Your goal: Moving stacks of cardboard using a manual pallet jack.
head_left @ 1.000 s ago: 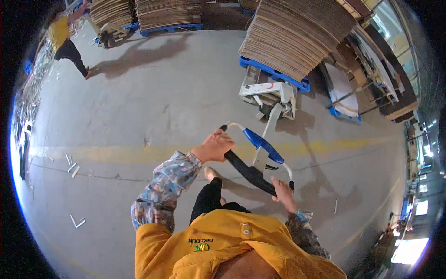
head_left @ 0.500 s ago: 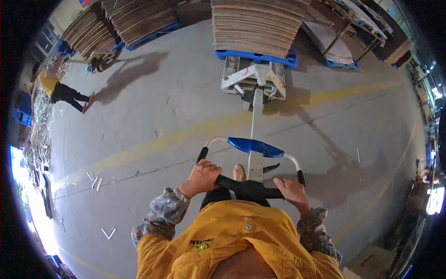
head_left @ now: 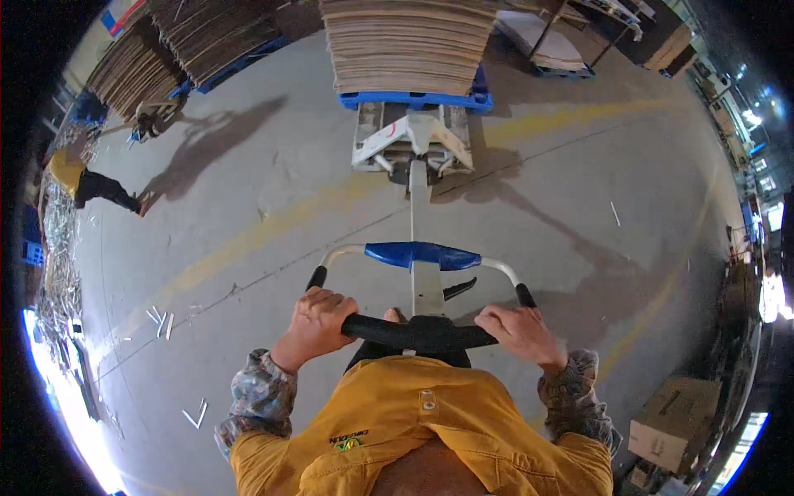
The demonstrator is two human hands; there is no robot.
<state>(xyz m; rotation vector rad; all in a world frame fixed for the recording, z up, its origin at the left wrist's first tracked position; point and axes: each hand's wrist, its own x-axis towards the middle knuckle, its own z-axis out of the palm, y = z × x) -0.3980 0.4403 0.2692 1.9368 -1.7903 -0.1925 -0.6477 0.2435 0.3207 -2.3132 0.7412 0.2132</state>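
My left hand is wrapped round the left end of the black grip bar of a pallet jack handle. On the bar's right end my right hand is closed as well. The handle is a white loop with a blue centre piece and a black lever below it. Its white shaft runs out to the pallet jack, whose forks go in beneath a blue pallet. A tall stack of brown cardboard sheets rests on that pallet.
Far left, a co-worker in yellow handles another jack by stacked sheets. Scrap strips line the left side; white strips lie on the floor. A carton stands right behind, and a sheet pile at far right.
The pallet jack and its stack have come toward me across the yellow floor line. My view has turned, and the carton at lower right shows more fully. Both hands keep their hold.
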